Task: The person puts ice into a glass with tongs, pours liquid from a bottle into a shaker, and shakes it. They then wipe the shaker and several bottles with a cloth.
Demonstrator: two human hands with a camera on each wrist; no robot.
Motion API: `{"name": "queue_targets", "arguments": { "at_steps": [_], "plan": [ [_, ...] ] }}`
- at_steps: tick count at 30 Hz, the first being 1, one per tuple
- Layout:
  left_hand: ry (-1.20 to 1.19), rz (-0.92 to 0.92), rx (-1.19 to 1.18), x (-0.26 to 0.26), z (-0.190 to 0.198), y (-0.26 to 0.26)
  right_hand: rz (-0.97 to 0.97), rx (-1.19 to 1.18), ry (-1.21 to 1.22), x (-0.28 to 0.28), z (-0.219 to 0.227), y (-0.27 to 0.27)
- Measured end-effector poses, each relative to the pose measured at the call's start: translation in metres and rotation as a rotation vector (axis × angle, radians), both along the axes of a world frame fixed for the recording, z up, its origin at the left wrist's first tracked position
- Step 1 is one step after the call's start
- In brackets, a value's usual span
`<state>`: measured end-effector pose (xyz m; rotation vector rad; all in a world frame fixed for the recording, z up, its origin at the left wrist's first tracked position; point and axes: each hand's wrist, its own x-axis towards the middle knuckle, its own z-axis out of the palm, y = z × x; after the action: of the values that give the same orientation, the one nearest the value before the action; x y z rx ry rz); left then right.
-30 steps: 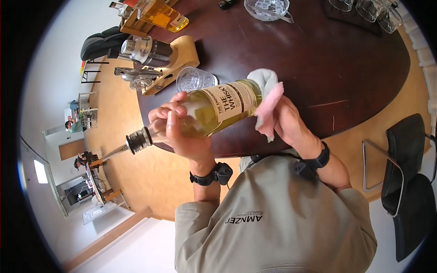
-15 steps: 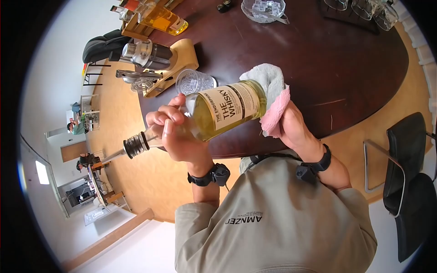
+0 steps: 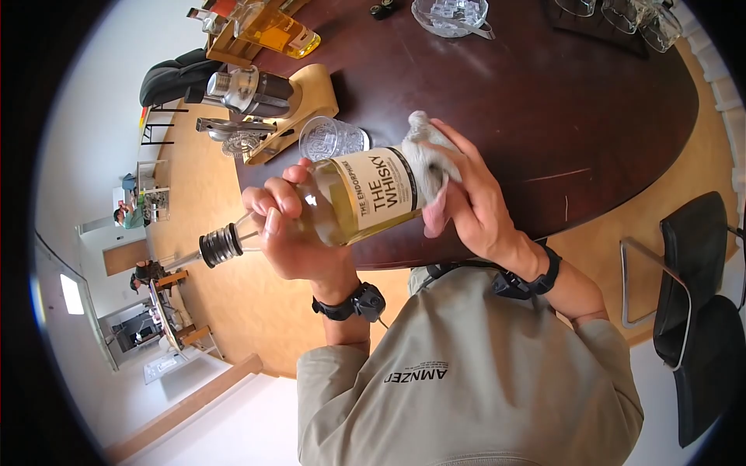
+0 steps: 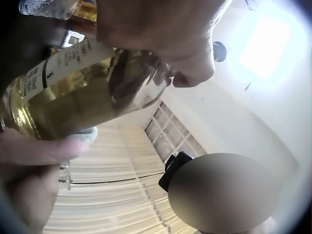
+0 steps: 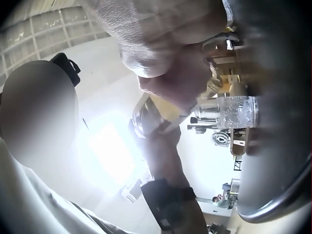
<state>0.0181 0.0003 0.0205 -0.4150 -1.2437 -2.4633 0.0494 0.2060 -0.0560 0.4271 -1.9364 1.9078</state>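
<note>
In the head view, my left hand [image 3: 291, 237] grips a glass whisky bottle [image 3: 334, 198] around its neck and shoulder. The bottle is tilted over the table's near edge, its pour spout [image 3: 221, 247] pointing left and its base to the right. Pale yellow liquid lies inside, behind a cream label [image 3: 378, 189]. My right hand [image 3: 486, 206] holds a grey and pink cloth [image 3: 427, 159] wrapped over the base end. From the left wrist, the bottle [image 4: 83, 105] spans between both hands. The right wrist view shows its shoulder [image 5: 153, 114], with the base hidden behind my right hand.
Just beyond the bottle stands a clear patterned glass [image 3: 334, 138]. A wooden stand [image 3: 315, 89] holds a cocktail shaker [image 3: 256, 89] and bar tools. Farther back are an amber bottle [image 3: 280, 31], an ice bowl with tongs [image 3: 451, 17] and upturned glasses [image 3: 641, 23].
My right hand has moved up and leftward, bringing the cloth from beside the base to close around it. The bottle, still in my left hand, has shifted slightly left.
</note>
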Motion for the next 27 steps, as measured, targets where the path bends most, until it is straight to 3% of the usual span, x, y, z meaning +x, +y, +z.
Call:
{"name": "queue_targets", "arguments": {
  "at_steps": [3,5,6,7,9,10,11,13,14,15,17,18,19,21,24,27],
  "plan": [
    [0.103,-0.165,-0.058,-0.003,-0.001,-0.009,0.052,-0.064,-0.078,-0.015,0.004,0.009],
    [0.132,-0.257,0.003,-0.003,0.003,-0.007,0.268,0.172,0.023,-0.025,-0.001,0.024],
    [0.142,-0.284,0.013,-0.001,0.006,-0.005,0.340,-0.017,0.078,-0.032,-0.002,0.023],
    [0.150,-0.310,0.025,0.001,0.008,-0.003,0.342,-0.013,0.081,-0.028,0.000,0.018],
    [0.169,-0.283,0.049,0.001,0.011,0.003,0.612,-1.024,-0.292,-0.014,0.004,0.007],
    [0.130,-0.206,0.061,0.002,0.013,0.006,0.700,-1.013,-0.467,-0.011,-0.017,0.017],
    [0.090,-0.130,0.073,0.002,0.015,0.008,0.703,-1.011,-0.467,-0.009,-0.022,0.021],
    [0.147,-0.143,0.109,-0.005,0.012,0.010,0.836,-0.838,-0.609,-0.004,-0.029,0.025],
    [0.142,-0.045,0.059,-0.004,0.016,0.016,1.075,-1.220,-0.715,0.001,-0.025,0.017],
    [0.140,0.054,0.009,-0.005,0.018,0.020,1.074,-1.221,-0.714,0.004,-0.018,0.014],
    [0.161,0.067,-0.048,-0.008,0.015,0.016,0.516,-0.799,-0.722,0.009,0.000,0.011],
    [0.150,0.072,-0.060,-0.008,0.013,0.015,0.450,-0.891,-0.711,0.015,0.005,0.008],
    [0.137,0.077,-0.072,-0.009,0.013,0.015,0.452,-0.892,-0.710,0.012,0.000,0.015],
    [0.128,0.096,-0.110,-0.007,0.012,0.017,0.519,-0.540,-0.693,0.003,-0.003,0.031],
    [0.088,0.150,-0.251,-0.009,0.006,0.018,0.443,-0.439,-0.659,0.010,0.005,0.041],
    [0.040,0.222,-0.227,-0.011,0.005,0.030,0.360,-0.352,-0.686,0.010,0.000,0.047]
  ]
}}
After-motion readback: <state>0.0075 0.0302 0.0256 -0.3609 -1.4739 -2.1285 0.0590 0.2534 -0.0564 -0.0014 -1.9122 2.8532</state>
